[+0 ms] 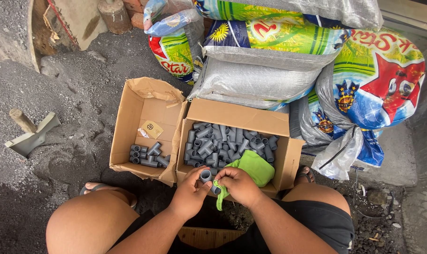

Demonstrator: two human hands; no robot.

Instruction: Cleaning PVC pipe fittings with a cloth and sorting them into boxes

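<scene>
Your left hand (191, 192) pinches a grey fitting (205, 176) between thumb and fingers, just above the near edge of the right box (237, 117). Your right hand (239, 185) curls around a green cloth (253, 168) and touches a second fitting (215, 189). The left box (145, 106) holds a few fittings.

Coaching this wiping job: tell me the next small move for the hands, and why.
Probably turn the grey plastic pipe fitting in the left hand against the green cloth held by the right hand. The fitting is pinched beside the cloth, above the fuller cardboard box.
</scene>
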